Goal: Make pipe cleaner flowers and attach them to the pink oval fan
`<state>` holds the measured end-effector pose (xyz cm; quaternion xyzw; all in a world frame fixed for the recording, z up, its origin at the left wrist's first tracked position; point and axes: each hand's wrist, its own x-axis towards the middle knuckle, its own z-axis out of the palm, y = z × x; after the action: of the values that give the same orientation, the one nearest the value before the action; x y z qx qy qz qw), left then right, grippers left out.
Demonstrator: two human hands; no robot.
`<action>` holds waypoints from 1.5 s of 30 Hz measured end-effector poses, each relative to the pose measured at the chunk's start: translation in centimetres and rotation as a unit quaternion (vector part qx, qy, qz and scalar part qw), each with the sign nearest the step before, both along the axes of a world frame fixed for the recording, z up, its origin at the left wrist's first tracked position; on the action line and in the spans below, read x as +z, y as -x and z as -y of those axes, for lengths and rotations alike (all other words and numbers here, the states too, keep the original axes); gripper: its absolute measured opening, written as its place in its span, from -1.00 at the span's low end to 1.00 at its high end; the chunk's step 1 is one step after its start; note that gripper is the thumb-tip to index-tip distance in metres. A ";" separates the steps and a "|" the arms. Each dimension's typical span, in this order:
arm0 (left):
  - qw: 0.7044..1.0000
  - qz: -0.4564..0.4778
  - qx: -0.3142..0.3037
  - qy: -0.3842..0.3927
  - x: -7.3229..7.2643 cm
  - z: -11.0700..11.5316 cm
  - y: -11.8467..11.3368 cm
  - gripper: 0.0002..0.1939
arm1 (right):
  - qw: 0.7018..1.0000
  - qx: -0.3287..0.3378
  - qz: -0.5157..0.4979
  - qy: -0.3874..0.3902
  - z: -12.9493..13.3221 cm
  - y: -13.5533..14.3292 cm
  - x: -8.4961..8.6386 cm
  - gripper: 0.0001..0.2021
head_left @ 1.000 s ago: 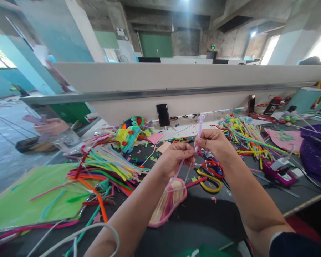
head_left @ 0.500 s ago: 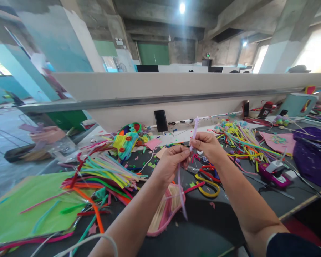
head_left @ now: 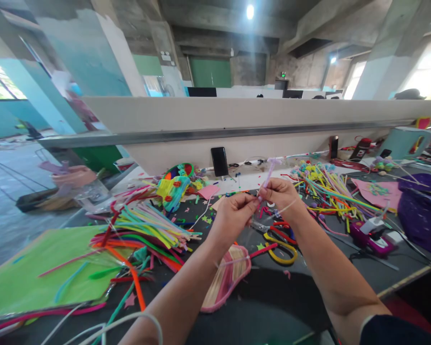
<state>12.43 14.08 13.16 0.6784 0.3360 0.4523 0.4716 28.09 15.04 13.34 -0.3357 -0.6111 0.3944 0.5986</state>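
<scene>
We hold the lilac pipe cleaner (head_left: 270, 173) tilted above the desk (head_left: 273, 297), our left hand (head_left: 236, 215) pinching its lower part and our right hand (head_left: 282, 195) just higher, presumably to keep it steady. The yellow-handled scissors (head_left: 280, 261) lie below our hands, probably for easy reach.

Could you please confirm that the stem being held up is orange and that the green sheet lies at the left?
Not quite: the stem is lilac, not orange, as the head view shows. The green sheet does lie at the left.
</scene>
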 end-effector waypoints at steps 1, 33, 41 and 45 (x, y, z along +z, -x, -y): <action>0.998 0.031 -0.029 0.038 0.0 -0.1 0.0 -0.71 | 1.000 0.025 -0.017 -0.007 -0.2 -0.2 -0.1 -0.77; 0.958 0.217 -0.112 0.149 -2.2 -0.7 -1.5 -0.77 | 0.969 0.148 -0.181 0.083 -1.0 0.4 -1.5 -0.74; 0.901 0.274 -0.219 0.255 -2.4 0.6 -2.5 -0.75 | 0.961 0.190 -0.198 0.021 -1.5 0.7 -2.3 -0.66; 0.908 0.266 -0.199 0.256 -2.0 0.8 -2.4 -0.76 | 0.964 0.184 -0.185 0.048 -1.5 0.7 -2.0 -0.67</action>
<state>14.88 13.28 11.13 0.4419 0.1600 0.4109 0.7812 27.38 16.58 11.34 -0.1671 -0.5214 0.5816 0.6016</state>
